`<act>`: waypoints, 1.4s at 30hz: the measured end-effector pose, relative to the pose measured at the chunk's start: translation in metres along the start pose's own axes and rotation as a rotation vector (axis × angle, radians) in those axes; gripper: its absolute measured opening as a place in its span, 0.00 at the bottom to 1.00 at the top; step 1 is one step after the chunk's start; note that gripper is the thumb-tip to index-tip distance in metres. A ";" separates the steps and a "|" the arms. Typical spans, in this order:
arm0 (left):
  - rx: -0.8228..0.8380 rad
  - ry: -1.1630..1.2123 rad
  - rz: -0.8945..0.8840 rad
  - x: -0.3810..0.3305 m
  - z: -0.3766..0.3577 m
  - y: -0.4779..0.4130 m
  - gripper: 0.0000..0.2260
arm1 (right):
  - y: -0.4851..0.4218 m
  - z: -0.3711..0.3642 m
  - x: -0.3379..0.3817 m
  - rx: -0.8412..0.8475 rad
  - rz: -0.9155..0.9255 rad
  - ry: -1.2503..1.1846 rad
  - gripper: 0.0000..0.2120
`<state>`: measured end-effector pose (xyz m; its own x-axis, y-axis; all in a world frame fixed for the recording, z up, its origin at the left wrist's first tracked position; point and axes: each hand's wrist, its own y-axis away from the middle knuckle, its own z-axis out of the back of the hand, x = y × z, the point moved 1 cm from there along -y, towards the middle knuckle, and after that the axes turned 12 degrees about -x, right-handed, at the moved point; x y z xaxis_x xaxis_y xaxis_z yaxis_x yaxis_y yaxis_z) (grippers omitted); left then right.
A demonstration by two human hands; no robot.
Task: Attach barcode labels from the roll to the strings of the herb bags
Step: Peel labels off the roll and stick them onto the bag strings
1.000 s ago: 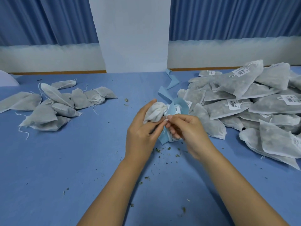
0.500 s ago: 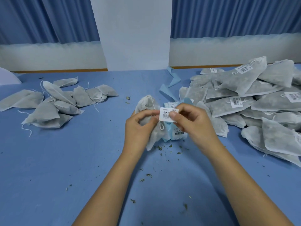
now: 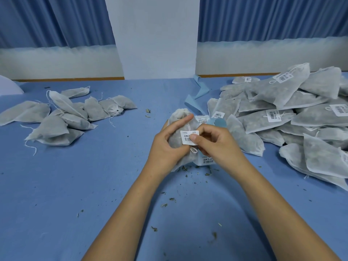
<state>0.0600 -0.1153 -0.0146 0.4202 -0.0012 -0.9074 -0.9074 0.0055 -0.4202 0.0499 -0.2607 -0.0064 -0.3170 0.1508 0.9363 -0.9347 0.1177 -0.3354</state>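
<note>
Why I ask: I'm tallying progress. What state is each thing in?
held bag: gripped by left hand
barcode label: off roll, pinched by right hand
label roll: on table, labels remaining
left pile: bags unlabelled
right pile: several bags labelled

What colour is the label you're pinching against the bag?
White with black print and barcode. The label shows best in the head view.
</note>
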 end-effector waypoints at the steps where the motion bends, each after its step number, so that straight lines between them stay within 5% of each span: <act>1: 0.013 0.004 -0.007 0.000 0.000 0.000 0.28 | 0.000 0.000 -0.001 -0.005 0.003 0.021 0.11; 7: 0.103 -0.007 -0.055 0.000 0.002 0.000 0.28 | -0.002 -0.001 -0.004 -0.055 -0.016 0.029 0.08; 16: 0.021 0.090 -0.029 0.000 0.002 -0.001 0.21 | -0.003 0.003 -0.008 -0.218 -0.023 0.182 0.13; 19: 0.024 0.091 -0.038 0.001 0.002 0.000 0.22 | -0.005 0.006 -0.008 -0.253 -0.073 0.156 0.20; 23: 0.044 0.064 -0.076 0.001 0.001 0.000 0.24 | -0.004 0.002 -0.007 -0.153 -0.046 -0.106 0.02; 27: 0.067 0.089 -0.065 0.004 0.000 0.000 0.25 | -0.005 0.002 -0.012 -0.227 -0.036 -0.109 0.06; 32: -0.033 0.244 0.030 0.007 0.002 -0.004 0.18 | -0.003 0.000 -0.011 -0.079 -0.104 -0.226 0.08; 42: -0.107 0.175 -0.090 -0.017 -0.015 -0.015 0.14 | 0.002 0.005 0.018 -0.131 -0.068 -0.180 0.04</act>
<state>0.0668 -0.1302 0.0074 0.5006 -0.1707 -0.8487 -0.8656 -0.1088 -0.4887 0.0416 -0.2631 0.0100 -0.2888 -0.0382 0.9566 -0.9296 0.2501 -0.2707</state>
